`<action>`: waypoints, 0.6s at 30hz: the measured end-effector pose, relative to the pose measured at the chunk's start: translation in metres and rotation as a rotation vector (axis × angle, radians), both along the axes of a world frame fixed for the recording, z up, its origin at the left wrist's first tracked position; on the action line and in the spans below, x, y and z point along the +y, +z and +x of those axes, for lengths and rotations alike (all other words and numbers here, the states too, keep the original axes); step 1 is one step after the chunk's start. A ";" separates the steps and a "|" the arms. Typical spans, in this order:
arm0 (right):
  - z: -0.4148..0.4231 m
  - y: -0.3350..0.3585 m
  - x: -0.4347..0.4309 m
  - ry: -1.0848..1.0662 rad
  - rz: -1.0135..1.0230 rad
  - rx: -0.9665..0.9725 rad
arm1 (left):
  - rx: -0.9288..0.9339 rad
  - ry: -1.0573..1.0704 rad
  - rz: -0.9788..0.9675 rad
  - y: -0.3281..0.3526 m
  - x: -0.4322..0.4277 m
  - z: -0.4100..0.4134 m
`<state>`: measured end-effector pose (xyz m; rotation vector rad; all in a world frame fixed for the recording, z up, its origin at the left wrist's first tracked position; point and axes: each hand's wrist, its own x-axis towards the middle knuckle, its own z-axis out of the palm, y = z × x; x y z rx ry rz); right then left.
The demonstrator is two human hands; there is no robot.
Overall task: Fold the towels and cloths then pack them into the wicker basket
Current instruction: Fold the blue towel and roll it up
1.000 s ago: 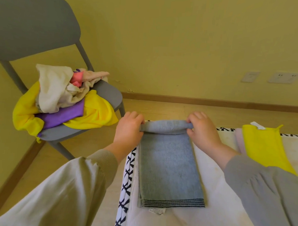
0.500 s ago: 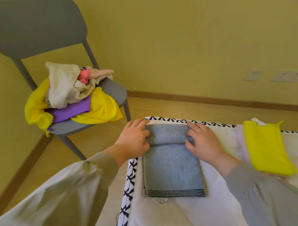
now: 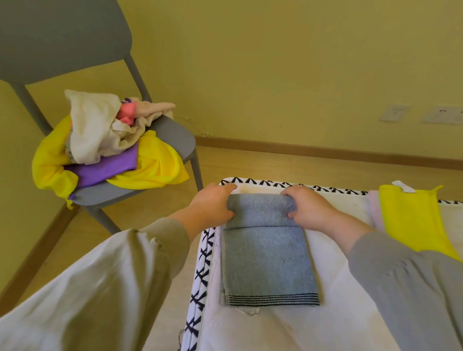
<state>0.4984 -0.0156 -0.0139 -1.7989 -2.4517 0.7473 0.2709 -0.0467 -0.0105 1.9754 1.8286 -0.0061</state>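
Head view: grey towel (image 3: 267, 262), striped hem, far end rolled, gripped by L hand (image 3: 210, 206), R hand (image 3: 311, 210).

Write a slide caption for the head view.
Left hand and right hand grip the grey towel at its rolled end; yellow cloth folded at right, loose cloths piled on chair.

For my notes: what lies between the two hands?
In the head view, the rolled far end of the grey towel, gripped by the left hand and the right hand.
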 end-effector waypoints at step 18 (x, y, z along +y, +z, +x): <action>0.028 -0.012 -0.062 0.234 0.360 -0.119 | 0.192 -0.469 0.369 -0.004 -0.056 0.005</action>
